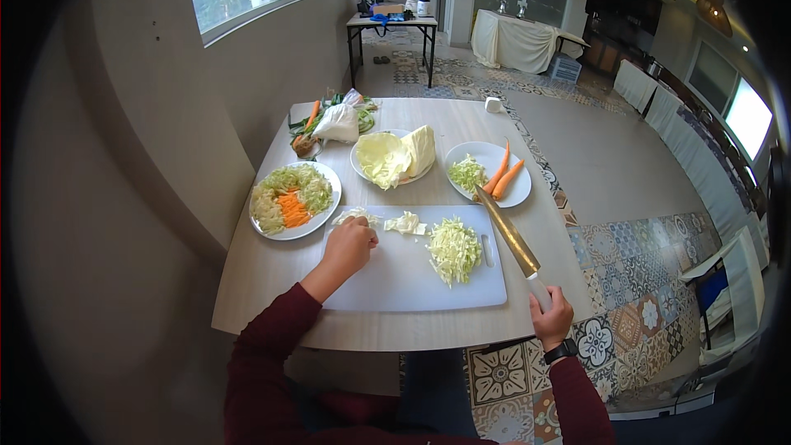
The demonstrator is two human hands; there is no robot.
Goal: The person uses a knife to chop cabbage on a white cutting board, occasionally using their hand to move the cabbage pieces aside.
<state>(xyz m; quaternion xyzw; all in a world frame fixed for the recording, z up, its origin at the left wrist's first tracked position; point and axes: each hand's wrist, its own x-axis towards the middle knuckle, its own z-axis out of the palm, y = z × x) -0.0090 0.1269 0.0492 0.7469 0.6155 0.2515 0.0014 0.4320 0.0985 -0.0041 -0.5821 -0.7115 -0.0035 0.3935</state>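
My right hand (552, 315) is closed round the pale handle of a kitchen knife (509, 235). Its long gold-coloured blade points away from me, past the right edge of the white cutting board (395, 280). Over the board's far left part, my left hand (350, 245) has its fingers curled in beside pale cabbage scraps (354, 215); what they grip, if anything, is hidden. More white cabbage pieces (405, 223) lie to the right of that hand. A heap of shredded cabbage (454, 251) sits on the board's right side, near the handle slot.
Left of the board stands a plate (327, 218) of shredded cabbage and carrot. Behind it, a bowl holds cabbage leaves (384, 160). Another plate (517, 196) at right carries carrots (507, 180) and shreds. Bagged vegetables (338, 124) lie at the far left; a small white object (493, 105) stands far right.
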